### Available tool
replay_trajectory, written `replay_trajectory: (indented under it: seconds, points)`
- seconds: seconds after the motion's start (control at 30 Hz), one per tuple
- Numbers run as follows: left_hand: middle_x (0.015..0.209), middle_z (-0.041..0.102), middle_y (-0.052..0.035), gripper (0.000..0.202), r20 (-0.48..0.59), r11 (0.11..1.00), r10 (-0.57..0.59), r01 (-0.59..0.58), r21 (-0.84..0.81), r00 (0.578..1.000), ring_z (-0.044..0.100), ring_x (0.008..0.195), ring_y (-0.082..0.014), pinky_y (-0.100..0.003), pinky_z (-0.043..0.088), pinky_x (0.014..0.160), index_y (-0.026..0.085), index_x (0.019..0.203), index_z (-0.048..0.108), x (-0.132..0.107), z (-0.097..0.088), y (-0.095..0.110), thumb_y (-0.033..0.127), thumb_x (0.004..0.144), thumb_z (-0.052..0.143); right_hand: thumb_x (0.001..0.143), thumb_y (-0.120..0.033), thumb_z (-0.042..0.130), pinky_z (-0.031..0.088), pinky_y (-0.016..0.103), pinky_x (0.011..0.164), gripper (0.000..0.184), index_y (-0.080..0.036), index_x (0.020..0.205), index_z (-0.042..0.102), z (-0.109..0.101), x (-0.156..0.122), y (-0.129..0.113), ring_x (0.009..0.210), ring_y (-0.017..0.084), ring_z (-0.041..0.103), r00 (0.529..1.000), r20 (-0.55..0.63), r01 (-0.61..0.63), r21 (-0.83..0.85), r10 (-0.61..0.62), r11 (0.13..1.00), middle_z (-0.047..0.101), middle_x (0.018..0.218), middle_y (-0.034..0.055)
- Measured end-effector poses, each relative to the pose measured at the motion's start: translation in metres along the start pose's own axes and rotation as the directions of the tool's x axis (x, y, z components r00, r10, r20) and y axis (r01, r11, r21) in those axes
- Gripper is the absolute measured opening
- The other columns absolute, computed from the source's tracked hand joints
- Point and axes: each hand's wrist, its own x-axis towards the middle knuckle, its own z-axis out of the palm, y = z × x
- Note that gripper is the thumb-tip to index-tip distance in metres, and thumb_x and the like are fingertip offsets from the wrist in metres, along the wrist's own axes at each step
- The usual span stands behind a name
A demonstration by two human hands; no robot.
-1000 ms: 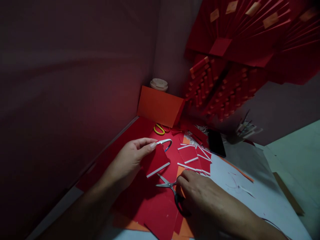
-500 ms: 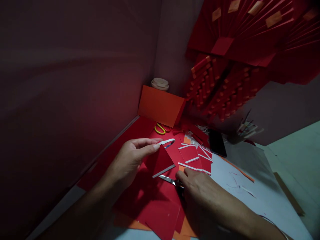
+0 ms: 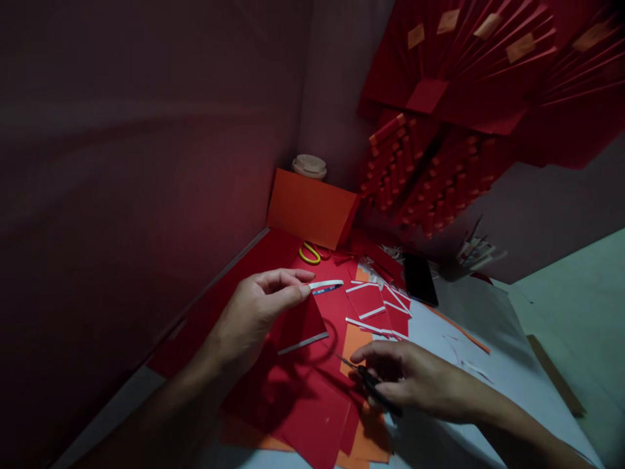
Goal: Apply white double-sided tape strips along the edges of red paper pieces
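My left hand is closed in a pinch on a thin white roll of tape, printed blue inside. A red paper piece with a white strip along its lower edge hangs from the same fingers. Over the front of the table, my right hand has its fingers curled about black-handled scissors, whose blades point left towards the red piece without touching it. Several small red paper pieces with white strips lie overlapping beyond the right hand. Part of the tape is hidden by the left fingers.
Red paper sheets and orange paper cover much of the table. Yellow-handled scissors, a folded orange card, a lidded cup, a phone and a pen holder stand or lie behind. Red paper decorations hang above.
My right hand has drawn the scissors right and towards me, away from the red piece, and turned them. The red piece in my left hand has shifted slightly left and down.
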Motion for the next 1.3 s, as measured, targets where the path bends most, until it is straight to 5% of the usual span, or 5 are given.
replay_trajectory:
  seconds: [0.13, 0.27, 0.57, 0.7, 1.3]
  points:
    - [0.110, 0.070, -0.0043, 0.015, -0.009, 0.999, 0.024, -0.024, -0.022, 1.000, 0.058, 0.108, -0.0265, -0.037, 0.036, 0.102, 0.020, 0.063, 0.065, -0.001, 0.000, -0.001, 0.030, 0.072, 0.072, 0.072, -0.035, 0.078, 0.044, 0.022, 0.064, 0.038, -0.020, 0.106, 0.070, 0.003, -0.011, 0.002, 0.071, 0.012, 0.058, 0.999, 0.001, -0.030, 0.399, 0.033, 0.917, 0.065, 0.083, 0.0009]
    - [0.111, 0.070, -0.0071, 0.015, 0.013, 0.999, -0.011, 0.012, -0.050, 1.000, 0.059, 0.107, -0.0289, -0.042, 0.038, 0.101, 0.019, 0.062, 0.065, -0.001, 0.000, 0.001, 0.029, 0.071, 0.072, 0.071, -0.042, 0.079, 0.046, 0.022, 0.057, 0.049, -0.020, 0.113, 0.066, 0.010, -0.022, 0.007, 0.062, 0.013, 0.064, 0.998, 0.061, -0.041, 0.563, 0.008, 0.825, 0.069, 0.080, 0.0037]
    - [0.104, 0.072, -0.0061, 0.013, 0.072, 0.995, -0.058, 0.064, -0.078, 0.996, 0.061, 0.100, -0.0254, -0.037, 0.040, 0.096, 0.019, 0.057, 0.066, -0.006, 0.006, 0.003, 0.024, 0.067, 0.072, 0.075, -0.033, 0.076, 0.049, 0.025, 0.069, 0.035, -0.030, 0.110, 0.069, 0.037, -0.027, -0.011, 0.074, 0.014, 0.063, 0.993, -0.118, 0.053, 0.514, 0.010, 0.856, 0.070, 0.088, 0.0014]
    - [0.103, 0.073, -0.0063, 0.012, 0.070, 0.996, -0.051, 0.056, -0.076, 0.996, 0.061, 0.099, -0.0266, -0.038, 0.040, 0.096, 0.019, 0.058, 0.067, -0.007, 0.009, 0.000, 0.025, 0.066, 0.074, 0.077, -0.037, 0.071, 0.051, 0.029, 0.063, 0.035, -0.027, 0.110, 0.067, 0.048, -0.016, -0.016, 0.070, 0.018, 0.062, 0.986, -0.161, 0.099, 0.441, -0.030, 0.892, 0.067, 0.077, 0.0020]
    - [0.102, 0.071, -0.0064, 0.014, 0.126, 1.000, -0.028, 0.028, 0.000, 0.992, 0.061, 0.101, -0.0245, -0.035, 0.042, 0.093, 0.018, 0.061, 0.065, -0.007, 0.016, -0.009, 0.024, 0.072, 0.070, 0.073, -0.041, 0.078, 0.045, 0.021, 0.060, 0.039, -0.025, 0.107, 0.067, 0.068, 0.000, 0.003, 0.059, 0.009, 0.053, 0.971, -0.228, 0.207, 0.678, -0.066, 0.706, 0.059, 0.072, -0.0025]
